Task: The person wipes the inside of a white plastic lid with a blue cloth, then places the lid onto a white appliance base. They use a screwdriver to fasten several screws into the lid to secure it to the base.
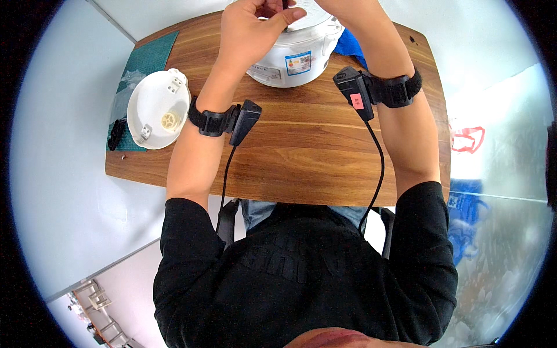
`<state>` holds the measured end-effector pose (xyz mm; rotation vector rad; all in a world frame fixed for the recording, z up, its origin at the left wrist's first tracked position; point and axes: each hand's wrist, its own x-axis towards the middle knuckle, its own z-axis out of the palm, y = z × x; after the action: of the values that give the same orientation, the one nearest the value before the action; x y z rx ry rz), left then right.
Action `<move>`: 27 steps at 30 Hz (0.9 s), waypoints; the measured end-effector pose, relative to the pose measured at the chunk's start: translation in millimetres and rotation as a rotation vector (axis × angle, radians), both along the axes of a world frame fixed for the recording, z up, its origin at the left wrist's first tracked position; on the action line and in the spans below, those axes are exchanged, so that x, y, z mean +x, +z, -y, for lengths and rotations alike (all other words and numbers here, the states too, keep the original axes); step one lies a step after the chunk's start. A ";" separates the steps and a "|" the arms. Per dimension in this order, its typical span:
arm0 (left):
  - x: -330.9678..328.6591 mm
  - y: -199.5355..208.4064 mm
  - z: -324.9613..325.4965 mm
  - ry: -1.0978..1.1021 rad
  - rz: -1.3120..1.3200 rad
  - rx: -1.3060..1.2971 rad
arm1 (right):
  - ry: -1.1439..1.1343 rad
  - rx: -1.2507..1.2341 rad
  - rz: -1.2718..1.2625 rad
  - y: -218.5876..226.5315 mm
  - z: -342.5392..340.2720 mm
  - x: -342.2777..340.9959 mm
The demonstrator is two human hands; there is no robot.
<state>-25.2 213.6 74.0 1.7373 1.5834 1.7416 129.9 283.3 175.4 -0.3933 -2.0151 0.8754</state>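
Note:
At the far edge of the table stands a white round appliance (322, 58), shaped like a rice cooker, with its upper part cut off by the picture's edge. My left hand (258, 26) is over its top, thumb and fingers closed around a thin dark rod (285, 4). Only a short length of that rod shows, and its kind is unclear. Across the appliance, my right hand (342, 4) reaches up from the right; its fingers lie outside the picture.
To the left, a white oval shell (139, 110) with a cream round fitting rests partly on a green mat (162, 49), beside a black object (116, 134). Blue material (350, 46) lies behind my right arm. Cables hang from black devices (246, 122) strapped on both wrists.

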 end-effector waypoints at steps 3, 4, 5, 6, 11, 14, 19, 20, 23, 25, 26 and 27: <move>1.0 1.5 -1.7 0.037 0.033 -0.060 | 0.023 0.018 -0.014 1.7 4.6 4.9; 1.4 1.4 -2.5 0.037 0.068 -0.078 | 0.059 0.012 -0.037 2.5 6.6 7.8; 1.2 0.4 -3.9 -0.006 0.085 -0.055 | 0.167 -0.066 -0.072 -1.3 -1.5 6.6; -1.3 -0.8 -4.6 -0.045 0.102 -0.031 | 0.278 -0.145 -0.107 -3.9 -10.4 0.7; -9.2 -0.6 -1.5 -0.123 0.130 -0.062 | 0.295 -0.242 -0.173 -5.8 -7.5 -5.9; -13.6 2.9 1.0 -0.147 0.068 -0.066 | 0.170 -0.123 -0.135 -9.4 -13.5 -6.4; 5.5 13.9 -1.6 -0.122 0.177 -0.081 | 0.086 -0.066 0.002 12.3 14.2 15.4; 4.6 14.1 -0.2 -0.115 0.198 -0.100 | 0.152 -0.048 -0.059 4.9 5.9 8.7; -3.9 11.7 1.1 -0.131 0.220 -0.131 | 0.342 -0.097 -0.209 -14.6 -18.8 -9.7; -20.8 7.0 -0.8 -0.169 0.172 -0.120 | 0.414 -0.203 -0.246 -13.7 -19.5 -10.6; -24.7 4.7 -0.9 -0.175 0.160 -0.120 | 0.421 -0.222 -0.251 -13.0 -19.4 -11.5; -21.3 7.8 -2.7 -0.202 0.150 -0.116 | 0.343 -0.167 -0.224 -9.6 -18.3 -6.5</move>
<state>-46.5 216.3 81.8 1.6097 1.3671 1.6096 123.4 301.6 165.8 -0.0338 -1.8344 1.2469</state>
